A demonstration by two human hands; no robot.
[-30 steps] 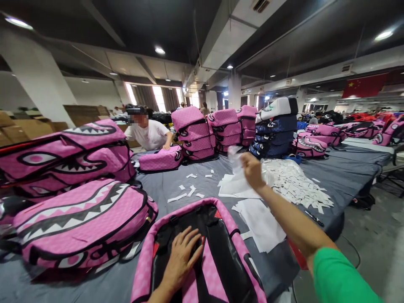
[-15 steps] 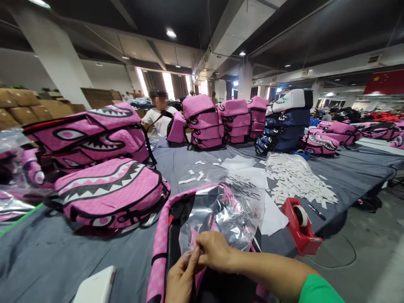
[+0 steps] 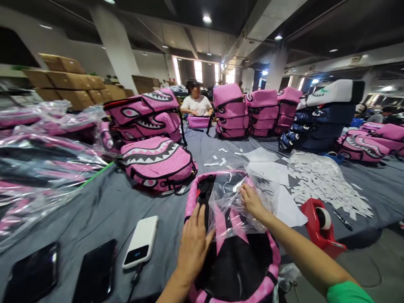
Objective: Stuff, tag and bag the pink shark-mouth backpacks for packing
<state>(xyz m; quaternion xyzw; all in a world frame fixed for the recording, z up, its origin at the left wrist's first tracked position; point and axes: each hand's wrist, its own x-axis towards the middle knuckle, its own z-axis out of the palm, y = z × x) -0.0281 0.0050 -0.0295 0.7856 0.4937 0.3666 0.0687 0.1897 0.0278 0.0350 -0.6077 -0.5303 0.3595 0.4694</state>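
Observation:
A pink and black backpack (image 3: 236,265) lies in front of me, its black side facing up with pink strips across it. Over its upper half is a crinkled clear plastic bag (image 3: 225,210). My left hand (image 3: 192,240) rests flat at the backpack's left side, fingers stretched out, the thumb beside the plastic bag's edge. With its fingers bent together, my right hand (image 3: 252,202) grips the plastic bag near the backpack's top right. Another pink backpack (image 3: 158,162) with a printed toothed mouth sits just beyond, to the left.
To the right are a red tape dispenser (image 3: 322,227), a pen (image 3: 342,219) and a heap of white slips (image 3: 328,185). A white power bank (image 3: 140,242) and two dark phones (image 3: 96,269) lie left. Stacked backpacks (image 3: 232,111) stand behind, near a seated person (image 3: 197,103).
My hands have moved apart: the left now lies flat on the left, the right has gone up and right with the plastic. The view has turned left, showing the phones.

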